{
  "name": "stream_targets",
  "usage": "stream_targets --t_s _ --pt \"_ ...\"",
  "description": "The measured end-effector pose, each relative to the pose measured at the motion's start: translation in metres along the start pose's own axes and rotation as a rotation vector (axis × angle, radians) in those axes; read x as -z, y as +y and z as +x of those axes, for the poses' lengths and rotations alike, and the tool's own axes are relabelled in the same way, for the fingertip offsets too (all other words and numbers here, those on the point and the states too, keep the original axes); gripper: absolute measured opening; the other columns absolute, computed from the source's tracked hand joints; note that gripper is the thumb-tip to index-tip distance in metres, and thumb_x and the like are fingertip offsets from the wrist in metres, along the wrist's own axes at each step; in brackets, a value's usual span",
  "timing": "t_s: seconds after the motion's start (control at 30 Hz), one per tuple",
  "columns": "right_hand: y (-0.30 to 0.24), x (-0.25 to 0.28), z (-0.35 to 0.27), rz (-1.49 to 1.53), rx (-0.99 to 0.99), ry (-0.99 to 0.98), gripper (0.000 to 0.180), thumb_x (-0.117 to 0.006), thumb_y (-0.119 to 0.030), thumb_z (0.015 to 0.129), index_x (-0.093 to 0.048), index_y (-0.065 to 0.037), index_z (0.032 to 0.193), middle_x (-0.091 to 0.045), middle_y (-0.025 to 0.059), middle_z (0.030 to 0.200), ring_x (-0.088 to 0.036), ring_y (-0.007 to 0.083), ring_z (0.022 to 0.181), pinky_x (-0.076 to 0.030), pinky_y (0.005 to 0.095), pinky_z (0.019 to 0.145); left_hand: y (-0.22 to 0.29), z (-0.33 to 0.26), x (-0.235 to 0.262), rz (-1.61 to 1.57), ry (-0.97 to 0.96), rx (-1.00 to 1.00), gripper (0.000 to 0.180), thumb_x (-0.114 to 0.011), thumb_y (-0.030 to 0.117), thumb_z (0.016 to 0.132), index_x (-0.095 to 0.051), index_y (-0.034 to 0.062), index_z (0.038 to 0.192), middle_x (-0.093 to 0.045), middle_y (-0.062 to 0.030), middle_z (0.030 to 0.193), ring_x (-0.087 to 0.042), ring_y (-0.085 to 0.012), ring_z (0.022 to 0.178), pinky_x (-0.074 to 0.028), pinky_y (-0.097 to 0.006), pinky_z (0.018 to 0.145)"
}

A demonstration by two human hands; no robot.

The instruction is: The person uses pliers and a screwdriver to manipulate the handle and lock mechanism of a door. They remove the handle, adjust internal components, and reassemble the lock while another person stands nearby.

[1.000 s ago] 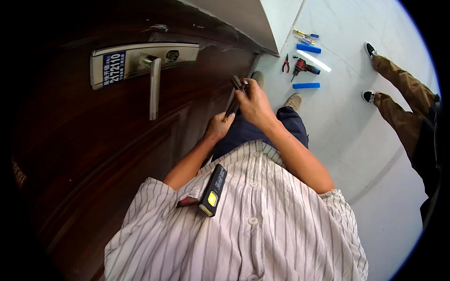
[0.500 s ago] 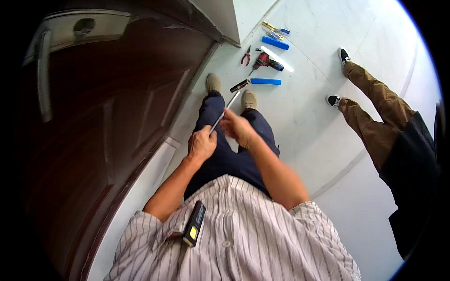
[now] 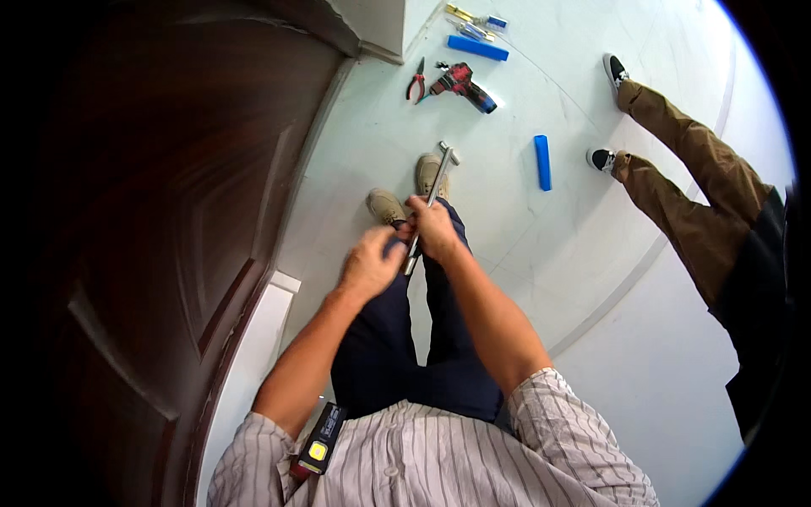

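Observation:
I stand by a dark brown wooden door (image 3: pixel 169 211) and look down at my legs and tan shoes. My right hand (image 3: pixel 435 228) grips the shaft of a long silver metal tool (image 3: pixel 429 203) with a small crosshead at its far end. My left hand (image 3: pixel 372 264) is curled at the tool's lower end, fingers closed around it. Both hands are held together above my knees.
On the white floor ahead lie red-handled pliers (image 3: pixel 416 82), a red and black drill (image 3: pixel 460 84), two blue blocks (image 3: pixel 542 162) (image 3: pixel 477 47) and screwdrivers (image 3: pixel 473 21). Another person in tan trousers (image 3: pixel 684 186) stands to the right. A black device with a yellow button (image 3: pixel 318 439) hangs at my shirt.
My view has tipped from the door's lock plate and handle down to the floor. Both hands came down with the silver tool, still together on it.

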State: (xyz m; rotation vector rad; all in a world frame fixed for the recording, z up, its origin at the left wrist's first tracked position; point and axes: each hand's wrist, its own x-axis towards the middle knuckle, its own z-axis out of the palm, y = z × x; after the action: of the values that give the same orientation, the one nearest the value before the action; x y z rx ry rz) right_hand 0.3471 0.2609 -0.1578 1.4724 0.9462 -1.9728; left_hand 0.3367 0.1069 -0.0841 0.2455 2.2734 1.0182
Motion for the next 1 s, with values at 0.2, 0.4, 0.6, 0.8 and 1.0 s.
stream_targets --t_s 0.2,0.4,0.6,0.8,1.0 --pt "-0.007 0.144 0.089 -0.160 0.066 0.300 0.026 -0.060 -0.027 0.088 -0.058 -0.001 0.092 -0.046 0.0048 0.056 -0.053 0.0178 0.046 -0.042 0.0349 0.040 -0.045 0.078 0.105 0.305 0.559 -0.125 0.018 -0.053 0.006 0.095 -0.063 0.0004 0.109 -0.066 -0.0144 0.102 -0.064 -0.0262 0.094 -0.052 -0.035 0.082" --pt "0.004 0.261 0.191 -0.858 0.202 0.574 0.026 -0.061 -0.028 0.087 -0.060 -0.003 0.092 -0.063 0.0131 0.069 -0.064 0.0247 0.065 -0.048 0.0389 0.056 -0.046 0.118 0.162 0.819 0.698 -0.491 0.020 -0.058 0.000 0.093 -0.062 -0.0006 0.112 -0.064 -0.0145 0.113 -0.062 -0.0269 0.106 -0.053 -0.036 0.090" --pt "-0.003 0.272 0.311 -1.213 0.623 0.504 0.024 -0.060 -0.020 0.088 -0.064 -0.004 0.106 -0.065 0.0247 0.095 -0.062 0.0438 0.091 -0.049 0.0484 0.082 -0.065 0.155 0.190 1.156 0.808 -0.706 0.028 -0.063 0.006 0.092 -0.060 0.0002 0.120 -0.058 -0.0169 0.125 -0.055 -0.0276 0.118 -0.049 -0.040 0.101" --pt "-0.024 0.286 0.381 -1.181 0.718 0.645 0.031 -0.061 -0.016 0.090 -0.058 -0.007 0.119 -0.042 0.0265 0.131 -0.054 0.0452 0.104 -0.047 0.0493 0.089 -0.080 0.157 0.206 1.419 0.850 -0.613 0.028 -0.062 0.001 0.091 -0.059 -0.0010 0.119 -0.058 -0.0210 0.127 -0.058 -0.0322 0.115 -0.051 -0.042 0.099" --pt "-0.039 0.294 0.409 -1.073 0.583 0.560 0.024 -0.050 -0.018 0.093 -0.060 -0.009 0.112 -0.055 0.0267 0.103 -0.059 0.0427 0.093 -0.049 0.0490 0.084 -0.075 0.153 0.203 1.425 0.906 -0.624 0.027 -0.059 0.008 0.095 -0.059 -0.0001 0.120 -0.058 -0.0207 0.128 -0.056 -0.0324 0.120 -0.049 -0.045 0.101"
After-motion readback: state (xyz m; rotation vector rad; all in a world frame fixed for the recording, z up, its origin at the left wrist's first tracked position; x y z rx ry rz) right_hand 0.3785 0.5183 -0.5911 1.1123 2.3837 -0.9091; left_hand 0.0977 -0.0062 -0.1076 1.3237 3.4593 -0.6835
